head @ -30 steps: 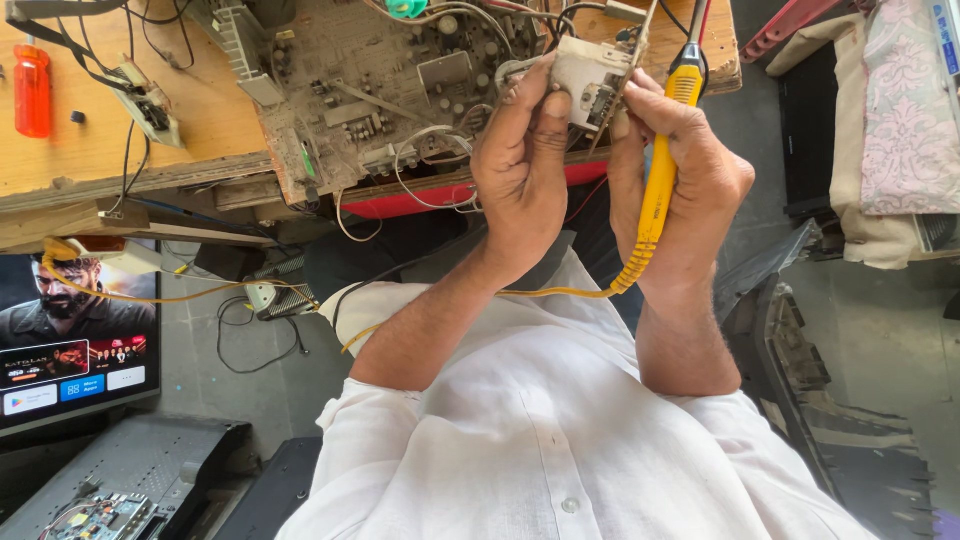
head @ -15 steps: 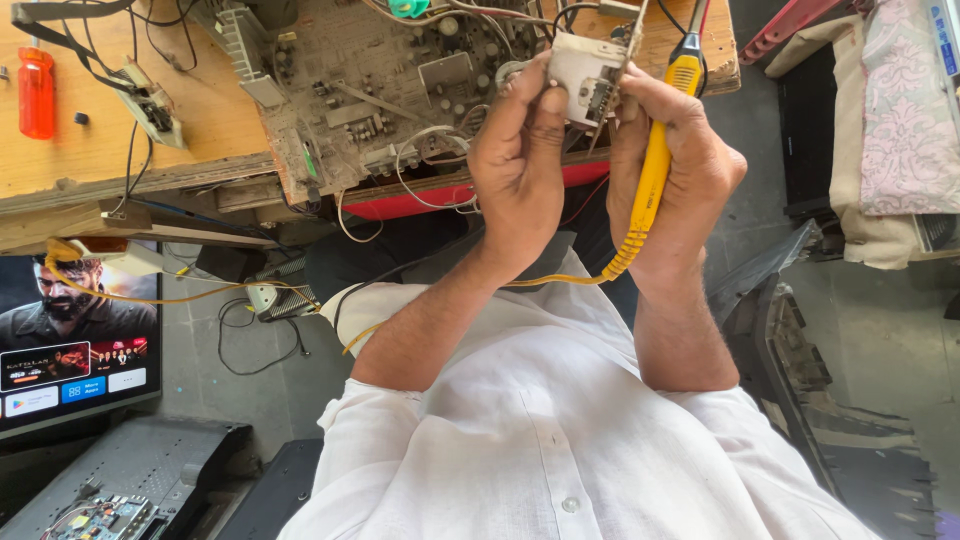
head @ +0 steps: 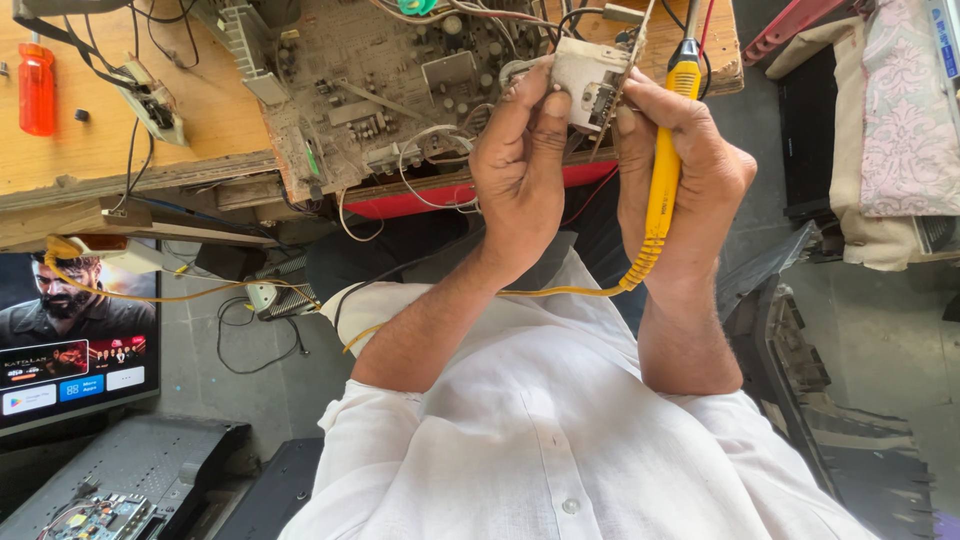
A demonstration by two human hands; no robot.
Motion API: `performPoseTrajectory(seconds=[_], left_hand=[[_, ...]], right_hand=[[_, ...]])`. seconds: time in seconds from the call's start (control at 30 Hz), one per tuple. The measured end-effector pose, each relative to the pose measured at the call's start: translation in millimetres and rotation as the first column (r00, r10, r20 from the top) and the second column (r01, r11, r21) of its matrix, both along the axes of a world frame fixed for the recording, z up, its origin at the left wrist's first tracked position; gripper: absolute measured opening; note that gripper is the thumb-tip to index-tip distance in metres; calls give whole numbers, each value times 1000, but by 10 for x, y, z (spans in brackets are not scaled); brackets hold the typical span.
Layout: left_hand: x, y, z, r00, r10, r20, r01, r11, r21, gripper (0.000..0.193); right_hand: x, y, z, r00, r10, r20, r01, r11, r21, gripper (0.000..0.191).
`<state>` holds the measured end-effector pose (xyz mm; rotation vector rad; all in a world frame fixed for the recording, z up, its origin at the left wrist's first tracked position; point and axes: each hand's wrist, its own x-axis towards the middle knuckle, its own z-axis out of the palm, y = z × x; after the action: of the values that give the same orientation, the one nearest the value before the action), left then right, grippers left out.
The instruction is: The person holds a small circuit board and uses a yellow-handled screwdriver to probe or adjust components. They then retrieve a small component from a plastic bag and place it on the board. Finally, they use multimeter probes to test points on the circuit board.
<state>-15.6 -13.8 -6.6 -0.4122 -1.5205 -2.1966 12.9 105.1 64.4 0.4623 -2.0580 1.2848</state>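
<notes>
Both hands are raised over the front edge of the wooden counter, working on a small white plastic part that hangs over the dusty circuit board lying near that edge. The left hand has its fingers pressed together and curled, pinching the left side of the white part between thumb and fingertips. The right hand touches the part's right side with its thumb while its fingers are wrapped around the yellow handle of a soldering iron, which stands nearly upright with its metal end pointing up beside the part. The iron's yellow cord runs from the bottom of the handle across the white shirt toward the left. Loose wires loop off the board's front edge, above a red strip just under the counter. Near the counter's left edge lies an orange screwdriver handle, with a small board and black cables beside it. Below, on the floor side, a lit screen shows at the left and a grey panel lies at the lower left.
</notes>
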Motion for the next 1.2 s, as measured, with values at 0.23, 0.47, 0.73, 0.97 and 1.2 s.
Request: performPoseTrajectory(seconds=[0.23, 0.47, 0.73, 0.97, 1.2], left_hand=[[-106, -87, -34, 998, -54, 10, 54, 998, 16, 27], [-159, -133, -37, 1000, 22, -17, -23, 998, -57, 26], [-43, -111, -34, 1000, -4, 4, 4, 999, -42, 26], [10, -82, -7, 989, -139, 52, 133, 986, 102, 27], [135, 40, 198, 979, -195, 55, 182, 967, 178, 28]], right_hand=[[-129, -78, -78, 1000, 2, 0, -2, 1000, -17, 11], [-168, -163, -94, 997, -70, -16, 70, 998, 4, 11], [-43, -134, -71, 996, -87, -29, 88, 995, 53, 15], [-32, -98, -128, 989, -113, -92, 120, 990, 74, 17], [21, 2, 51, 971, -155, -182, 177, 978, 114, 18]])
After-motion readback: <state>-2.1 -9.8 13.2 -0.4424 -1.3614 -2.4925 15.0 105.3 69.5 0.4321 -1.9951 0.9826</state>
